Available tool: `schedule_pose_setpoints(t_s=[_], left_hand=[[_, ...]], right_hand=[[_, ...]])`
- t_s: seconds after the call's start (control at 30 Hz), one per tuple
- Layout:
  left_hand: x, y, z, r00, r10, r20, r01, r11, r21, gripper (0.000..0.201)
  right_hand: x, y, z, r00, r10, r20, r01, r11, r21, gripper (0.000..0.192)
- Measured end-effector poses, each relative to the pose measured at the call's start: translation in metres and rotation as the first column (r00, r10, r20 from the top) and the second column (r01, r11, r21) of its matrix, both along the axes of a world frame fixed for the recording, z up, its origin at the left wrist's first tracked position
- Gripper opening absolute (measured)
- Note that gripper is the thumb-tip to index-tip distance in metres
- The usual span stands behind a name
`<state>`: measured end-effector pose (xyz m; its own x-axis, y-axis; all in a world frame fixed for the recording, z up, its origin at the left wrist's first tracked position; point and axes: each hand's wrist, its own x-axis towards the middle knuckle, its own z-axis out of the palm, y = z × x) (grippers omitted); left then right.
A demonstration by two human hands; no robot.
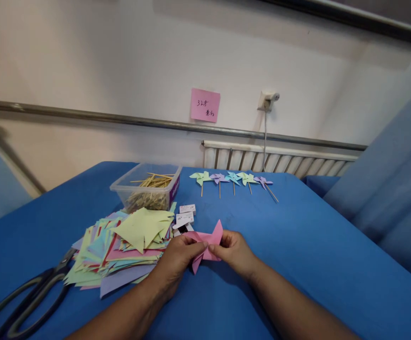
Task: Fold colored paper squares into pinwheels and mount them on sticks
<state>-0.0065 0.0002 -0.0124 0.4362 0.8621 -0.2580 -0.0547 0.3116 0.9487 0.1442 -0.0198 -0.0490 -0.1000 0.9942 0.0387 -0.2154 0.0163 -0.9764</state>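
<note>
A pink paper pinwheel [217, 233] is pinched between my two hands, its pointed blades folded in toward the centre. My left hand [182, 257] grips its left side, the thumb pressed near the middle. From the right, my right hand [236, 252] holds it with thumb and curled fingers, and both thumb tips almost meet at the centre. Whether a pin sits under the thumbs cannot be seen. Just beyond my left hand lie small white boxes [184, 218], one partly opened with something dark inside. Left of that hand is a heap of cut coloured paper [120, 255], a pale yellow piece on top.
A clear plastic tub [120, 189] of wooden sticks [152, 182] stands behind the paper. Large scissors [38, 297] lie at the left. Several finished pinwheels [233, 177] on sticks line the far edge of the blue table [297, 245]. A radiator [279, 160] is behind.
</note>
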Motion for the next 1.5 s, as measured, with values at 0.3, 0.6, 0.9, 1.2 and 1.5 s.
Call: schedule_pose_setpoints(t_s=[0.3, 0.6, 0.9, 1.2, 1.5], left_hand=[[-0.003, 0.000, -0.005, 0.999, 0.041, 0.011, -0.042, 0.999, 0.029, 0.023], [-0.003, 0.000, -0.012, 0.987, 0.133, -0.093, -0.125, 0.988, 0.088, 0.024], [-0.001, -0.003, -0.008, 0.981, 0.178, -0.071, -0.173, 0.983, 0.069, 0.023], [-0.035, 0.022, 0.045, 0.872, 0.383, 0.305, -0.390, 0.920, -0.039, 0.011], [-0.035, 0.021, 0.050, 0.821, 0.459, 0.339, -0.459, 0.884, -0.087, 0.013]], right_hand=[[-0.002, -0.002, 0.003, 0.998, -0.026, -0.051, 0.025, 1.000, -0.013, 0.019], [-0.005, -0.003, 0.006, 0.996, -0.082, -0.047, 0.081, 0.996, -0.023, 0.024], [-0.004, -0.005, 0.005, 0.997, -0.044, -0.059, 0.043, 0.999, -0.004, 0.029], [0.006, 0.004, 0.001, 0.976, -0.217, 0.031, 0.218, 0.976, -0.028, 0.035], [-0.009, 0.001, -0.009, 0.828, -0.258, 0.497, 0.134, 0.953, 0.271, 0.011]])
